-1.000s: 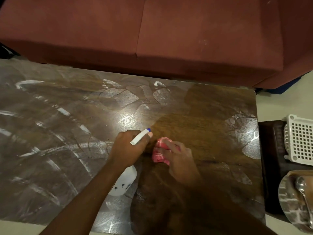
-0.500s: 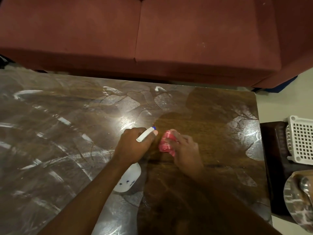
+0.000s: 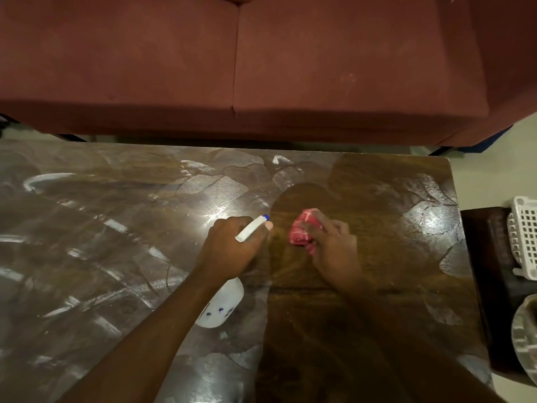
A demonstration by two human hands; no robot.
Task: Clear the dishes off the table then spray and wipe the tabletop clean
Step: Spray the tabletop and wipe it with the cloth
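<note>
A dark wooden table [image 3: 377,181] fills the view, streaked with pale smears on its left and middle. My left hand [image 3: 232,245] grips a white spray bottle [image 3: 223,303] with a blue-tipped nozzle pointing to the right. Just right of it my right hand [image 3: 334,248] presses a bunched pink cloth [image 3: 303,232] onto the tabletop. Around the cloth the wood looks darker and free of smears.
A red sofa [image 3: 261,62] runs along the far edge of the table. At the right stands a dark side table [image 3: 488,257] carrying a white plastic basket [image 3: 524,237] and a grey plate [image 3: 523,341].
My right hand has slid the pink cloth a little away from me and to the right. My left hand with the bottle has hardly moved.
</note>
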